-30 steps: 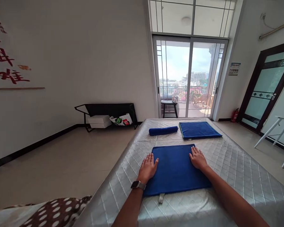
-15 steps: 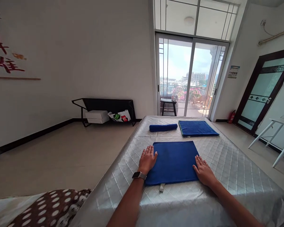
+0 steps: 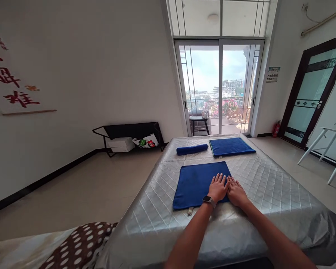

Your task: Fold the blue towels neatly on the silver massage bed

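A blue towel (image 3: 197, 181) lies spread flat on the silver quilted cover (image 3: 154, 209), its small white tag poking out at the near edge. My left hand (image 3: 218, 188), with a watch (image 3: 208, 200) on the wrist, rests flat on the towel's right part, fingers stretched out. Right beside it, my right hand (image 3: 237, 191) lies flat along the towel's right edge, fingers extended. The two hands touch or nearly touch at the thumbs. Farther back are a rolled blue towel (image 3: 192, 149) and a folded blue towel (image 3: 232, 147); neither hand is on them.
A brown polka-dot blanket (image 3: 81, 241) lies at the lower left. Against the wall stands a black rack (image 3: 130, 131) holding a white box (image 3: 121, 145) and a printed bag. Sliding glass doors (image 3: 220, 87) are behind the bed, and a white-legged table (image 3: 324, 144) is at the right.
My left hand has moved right across the towel, from its left edge to beside my right hand. My right hand stays at the right edge. The view has tilted slightly.
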Tool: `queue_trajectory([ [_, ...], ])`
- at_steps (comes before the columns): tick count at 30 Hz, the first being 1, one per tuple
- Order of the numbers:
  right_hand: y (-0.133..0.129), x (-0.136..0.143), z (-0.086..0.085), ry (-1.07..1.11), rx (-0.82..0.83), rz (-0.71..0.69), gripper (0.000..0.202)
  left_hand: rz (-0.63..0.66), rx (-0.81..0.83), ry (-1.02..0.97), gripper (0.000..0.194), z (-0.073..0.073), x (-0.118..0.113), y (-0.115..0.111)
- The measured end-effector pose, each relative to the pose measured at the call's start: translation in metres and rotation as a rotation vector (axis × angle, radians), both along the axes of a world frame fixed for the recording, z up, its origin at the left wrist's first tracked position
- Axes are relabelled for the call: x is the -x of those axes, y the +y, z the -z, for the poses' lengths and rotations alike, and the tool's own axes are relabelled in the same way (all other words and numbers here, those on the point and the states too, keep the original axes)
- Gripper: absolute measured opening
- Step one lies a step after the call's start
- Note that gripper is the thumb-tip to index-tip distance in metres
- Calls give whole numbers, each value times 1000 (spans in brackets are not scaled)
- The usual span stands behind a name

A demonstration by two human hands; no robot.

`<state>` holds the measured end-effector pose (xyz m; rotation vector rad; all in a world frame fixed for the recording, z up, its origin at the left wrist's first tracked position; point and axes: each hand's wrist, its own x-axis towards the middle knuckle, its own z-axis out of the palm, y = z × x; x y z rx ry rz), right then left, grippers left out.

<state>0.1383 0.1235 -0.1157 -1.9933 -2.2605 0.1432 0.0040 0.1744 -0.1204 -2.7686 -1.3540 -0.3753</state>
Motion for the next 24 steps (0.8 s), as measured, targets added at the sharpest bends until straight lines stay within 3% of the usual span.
queue_trajectory([
  [2,1,-1,2,-10,-8,-6,60,-10,10,2,45,1,-4,-3],
  [5,3,-1,2,13,-12,11,63,-105,51,8,54,1,22,-9],
  [10,3,0,-2,66,19,33,66,-434,112,51,70,11,125,-23],
  [14,1,1,-5,71,33,40,67,-549,93,46,77,22,190,-38],
  [17,0,1,-7,68,21,38,66,-539,59,41,79,25,201,-47],
  [24,-2,0,-9,36,31,36,66,-547,6,38,76,25,192,-56],
])
